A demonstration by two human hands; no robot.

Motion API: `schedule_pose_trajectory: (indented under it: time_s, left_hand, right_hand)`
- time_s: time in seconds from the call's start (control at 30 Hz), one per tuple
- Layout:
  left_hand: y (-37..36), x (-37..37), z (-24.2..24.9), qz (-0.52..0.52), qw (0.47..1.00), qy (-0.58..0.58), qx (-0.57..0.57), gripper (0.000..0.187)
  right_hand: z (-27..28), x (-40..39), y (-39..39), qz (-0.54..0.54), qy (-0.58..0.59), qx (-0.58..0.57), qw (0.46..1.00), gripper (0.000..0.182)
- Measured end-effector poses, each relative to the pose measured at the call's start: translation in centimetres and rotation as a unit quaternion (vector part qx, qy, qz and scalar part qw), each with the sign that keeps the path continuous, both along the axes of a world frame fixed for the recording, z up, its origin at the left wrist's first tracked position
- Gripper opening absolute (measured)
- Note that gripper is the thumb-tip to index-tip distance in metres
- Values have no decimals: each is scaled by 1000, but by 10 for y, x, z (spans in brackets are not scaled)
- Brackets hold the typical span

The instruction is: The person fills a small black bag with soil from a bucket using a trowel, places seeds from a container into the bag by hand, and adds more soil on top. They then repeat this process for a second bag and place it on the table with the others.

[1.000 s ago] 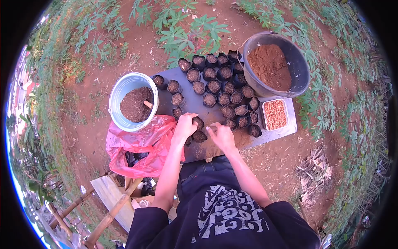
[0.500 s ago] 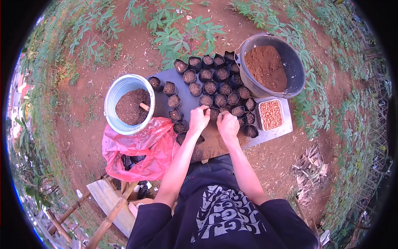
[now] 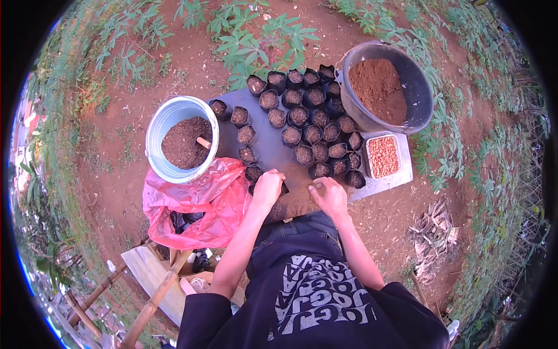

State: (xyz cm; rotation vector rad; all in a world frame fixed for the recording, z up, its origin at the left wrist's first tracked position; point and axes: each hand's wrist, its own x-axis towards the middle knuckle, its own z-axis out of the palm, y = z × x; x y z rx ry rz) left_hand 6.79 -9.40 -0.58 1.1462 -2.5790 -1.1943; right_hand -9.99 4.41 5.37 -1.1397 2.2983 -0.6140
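Note:
Rows of black polybags filled with dark soil [image 3: 298, 116] stand upright on the grey table. My left hand [image 3: 268, 189] is low on the table's left part, its fingers loosely bent, beside a few polybags [image 3: 253, 173] that it partly hides. Opposite it, my right hand [image 3: 330, 196] hovers over a soil-dusted patch, thumb and fingers slightly apart and nothing visible in them. A filled polybag [image 3: 303, 155] stands just beyond the gap between both hands, touched by neither.
On the left, a light blue bucket [image 3: 152, 139] holds dark soil and a wooden handle. A pink plastic bag [image 3: 197, 218] lies below it. At right are a large dark bucket [image 3: 421, 96] of reddish soil and a square container of orange-brown seeds [image 3: 383, 157].
Both hands have let go of the polybag among the front rows and drawn back toward my body. They are farther apart now. The view has shifted slightly.

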Motion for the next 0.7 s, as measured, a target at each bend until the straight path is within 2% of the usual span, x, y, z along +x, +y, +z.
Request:
schedule_pose_trajectory:
  time_s: [0.17,0.2,0.3,0.43,0.47,0.6,0.7]
  left_hand:
    - [2,-18,-10,45,997,57,-21,13]
    - [2,-24,-8,56,995,78,-23,12]
    - [0,-44,-2,65,990,123,30,10]
    - [4,-59,-6,84,984,145,60,12]
    - [7,-58,-6,109,974,174,96,20]
    - [20,-45,-9,184,975,111,64,28]
    - [27,-39,-19,233,940,63,242,30]
  right_hand:
    - [-2,21,-12,14,-40,61,997,33]
    - [2,25,-17,-13,-62,96,993,39]
    - [-12,27,-21,-8,-24,218,976,42]
    - [-16,24,-19,-79,-42,202,975,44]
    - [-15,21,-19,-100,-54,190,975,45]
    - [-17,14,-19,-132,-78,191,970,44]
    - [-18,17,-20,-111,-84,197,971,40]
